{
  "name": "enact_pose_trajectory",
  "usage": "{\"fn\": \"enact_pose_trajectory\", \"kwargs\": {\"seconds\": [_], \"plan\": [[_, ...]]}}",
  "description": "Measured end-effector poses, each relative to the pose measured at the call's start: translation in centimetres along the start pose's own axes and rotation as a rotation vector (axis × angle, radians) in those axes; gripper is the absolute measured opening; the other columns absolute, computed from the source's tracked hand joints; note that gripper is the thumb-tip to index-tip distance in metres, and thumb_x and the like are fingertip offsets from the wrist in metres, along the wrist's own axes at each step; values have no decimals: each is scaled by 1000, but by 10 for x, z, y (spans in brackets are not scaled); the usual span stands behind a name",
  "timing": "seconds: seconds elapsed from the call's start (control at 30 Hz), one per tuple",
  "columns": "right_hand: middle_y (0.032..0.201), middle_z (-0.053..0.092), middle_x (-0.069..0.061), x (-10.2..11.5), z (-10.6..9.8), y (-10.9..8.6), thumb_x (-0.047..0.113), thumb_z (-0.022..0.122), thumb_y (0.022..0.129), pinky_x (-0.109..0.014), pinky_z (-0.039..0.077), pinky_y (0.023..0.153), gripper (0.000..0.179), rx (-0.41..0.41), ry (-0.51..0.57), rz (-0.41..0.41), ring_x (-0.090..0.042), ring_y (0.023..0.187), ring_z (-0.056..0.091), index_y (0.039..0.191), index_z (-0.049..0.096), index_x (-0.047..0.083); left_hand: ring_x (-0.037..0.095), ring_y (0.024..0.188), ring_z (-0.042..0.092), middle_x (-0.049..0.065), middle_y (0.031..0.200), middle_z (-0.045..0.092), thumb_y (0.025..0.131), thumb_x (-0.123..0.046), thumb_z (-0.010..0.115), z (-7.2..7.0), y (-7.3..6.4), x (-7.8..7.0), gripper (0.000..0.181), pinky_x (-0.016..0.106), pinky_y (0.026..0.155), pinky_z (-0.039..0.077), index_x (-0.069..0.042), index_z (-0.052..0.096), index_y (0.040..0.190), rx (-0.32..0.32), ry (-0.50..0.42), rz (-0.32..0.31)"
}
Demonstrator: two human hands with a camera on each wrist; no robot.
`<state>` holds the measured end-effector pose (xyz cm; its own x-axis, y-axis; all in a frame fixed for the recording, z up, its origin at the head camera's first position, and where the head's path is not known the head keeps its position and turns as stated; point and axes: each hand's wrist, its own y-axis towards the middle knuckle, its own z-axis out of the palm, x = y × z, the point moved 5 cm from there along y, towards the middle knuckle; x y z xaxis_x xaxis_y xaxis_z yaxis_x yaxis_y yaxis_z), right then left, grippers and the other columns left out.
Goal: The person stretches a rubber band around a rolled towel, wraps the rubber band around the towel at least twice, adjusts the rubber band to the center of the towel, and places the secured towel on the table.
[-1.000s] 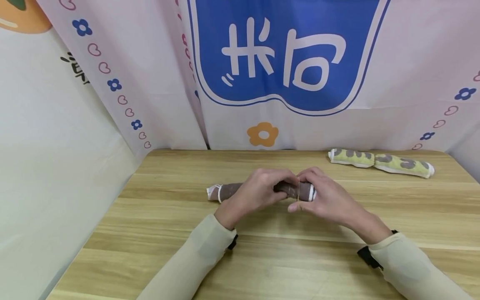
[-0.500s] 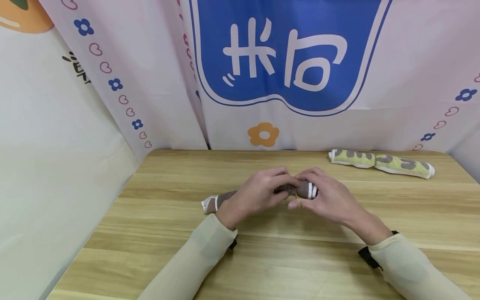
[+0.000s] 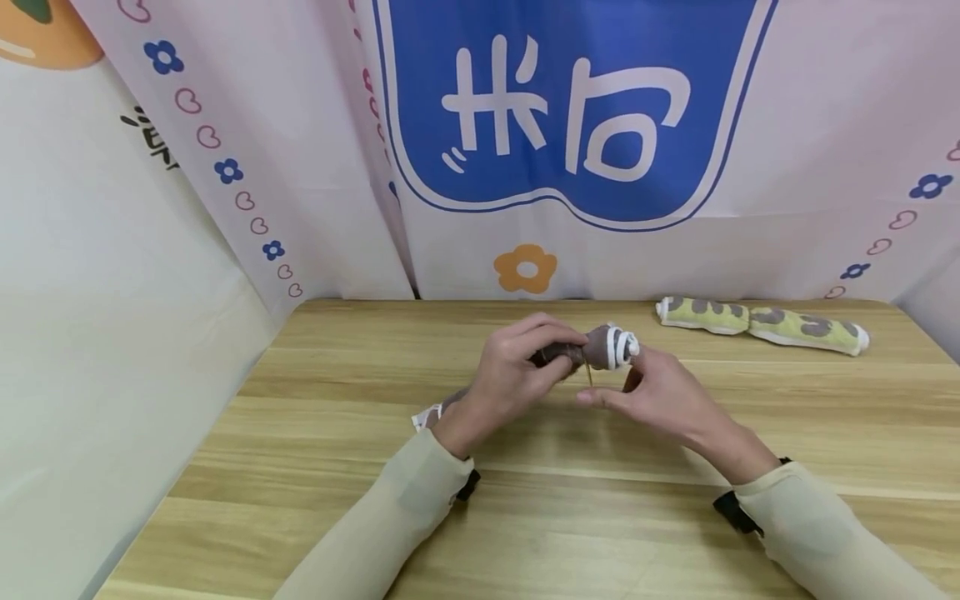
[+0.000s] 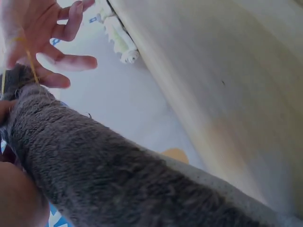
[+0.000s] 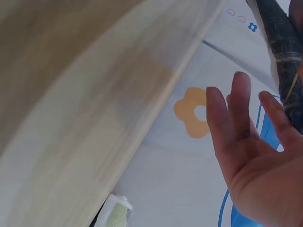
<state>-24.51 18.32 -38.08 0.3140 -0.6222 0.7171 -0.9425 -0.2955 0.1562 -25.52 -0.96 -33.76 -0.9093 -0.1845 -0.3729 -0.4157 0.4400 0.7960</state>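
A brown-grey rolled towel (image 3: 600,348) with white-trimmed ends slants up from the tabletop in the head view. My left hand (image 3: 517,358) grips it near its middle and hides part of it. A thin yellow rubber band (image 3: 588,375) runs around the roll and is stretched down to the thumb of my right hand (image 3: 671,400). That hand is beside the roll's raised end. In the left wrist view, the right fingers are spread, with the rubber band (image 4: 31,61) drawn taut. The right wrist view shows the right hand (image 5: 265,175) with extended fingers.
A second roll, yellow-green with grey patches (image 3: 802,327), lies at the table's back right, cinched in its middle. A printed curtain (image 3: 465,242) hangs behind the wooden table (image 3: 562,517). The left wall stands beside the table's left edge.
The roll's right end has tilted upward and its left end has shifted toward me. My right fingers have slid off the roll's end, pulling the band down and away from it.
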Motion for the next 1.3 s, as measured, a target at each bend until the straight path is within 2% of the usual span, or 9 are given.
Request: {"fn": "enact_pose_trajectory", "kwargs": {"seconds": [0.1, 0.2, 0.3, 0.43, 0.57, 0.77, 1.03, 1.2, 1.3], "plan": [[89, 73, -4, 6, 1, -1, 41, 88, 88, -31, 49, 53, 46, -46, -33, -56, -16, 62, 57, 120, 75, 11, 16, 88, 71, 10, 99, 75, 87, 12, 76, -2, -1, 2, 20, 21, 79, 57, 1, 79, 103, -60, 4, -50], [99, 76, -1, 13, 1, -2, 32, 87, 91, -29, 48, 54, 24, -117, -60, -164, -12, 62, 56, 105, 80, 15, 15, 84, 69, 10, 98, 74, 87, 11, 75, -3, -3, 4, 19, 20, 73, 57, 2, 80, 102, -93, 11, -102], [94, 74, 3, 20, 2, -4, 23, 87, 91, -27, 48, 54, 9, -204, -88, -269, -7, 60, 55, 93, 81, 17, 14, 82, 68, 9, 97, 74, 87, 10, 75, -3, -3, 4, 19, 20, 71, 56, 1, 80, 103, -104, 44, -142], [91, 71, 5, 27, 2, -7, 13, 86, 90, -25, 49, 54, 7, -316, -129, -383, -2, 60, 54, 87, 81, 16, 14, 81, 68, 8, 95, 74, 87, 9, 76, -3, -4, 6, 19, 19, 70, 56, 0, 80, 103, -111, 92, -191], [90, 71, 4, 32, 2, -10, 7, 84, 89, -23, 49, 55, 6, -381, -146, -456, -2, 61, 54, 89, 81, 11, 13, 80, 67, 8, 95, 74, 87, 7, 76, -4, -5, 8, 20, 20, 68, 55, -1, 80, 105, -113, 118, -238], [87, 66, 7, 34, 4, -13, 7, 81, 92, -18, 45, 56, 2, -393, -141, -502, -1, 62, 52, 92, 81, 10, 13, 79, 67, 8, 98, 75, 89, 5, 76, -4, -5, 10, 20, 21, 64, 55, -3, 80, 106, -127, 121, -290], [97, 70, 5, 36, 5, -15, 3, 81, 89, -17, 48, 58, 8, -387, -90, -592, -2, 65, 57, 92, 81, 10, 14, 82, 71, 9, 104, 76, 90, 4, 76, -6, -5, 14, 25, 22, 64, 55, -3, 79, 113, -141, 143, -331], [103, 69, 0, 36, 5, -15, 7, 80, 93, -16, 48, 57, 3, -387, -97, -588, -2, 65, 57, 91, 79, 6, 16, 79, 68, 10, 101, 76, 90, 3, 78, -5, -5, 12, 23, 24, 64, 52, -1, 79, 112, -118, 231, -315], [109, 68, -5, 35, 4, -15, 2, 79, 91, -16, 48, 57, 5, -384, -91, -570, -1, 65, 55, 93, 79, 7, 16, 81, 69, 10, 100, 76, 91, 2, 77, -7, -4, 13, 19, 24, 66, 55, 0, 79, 109, -140, 190, -335]]}}
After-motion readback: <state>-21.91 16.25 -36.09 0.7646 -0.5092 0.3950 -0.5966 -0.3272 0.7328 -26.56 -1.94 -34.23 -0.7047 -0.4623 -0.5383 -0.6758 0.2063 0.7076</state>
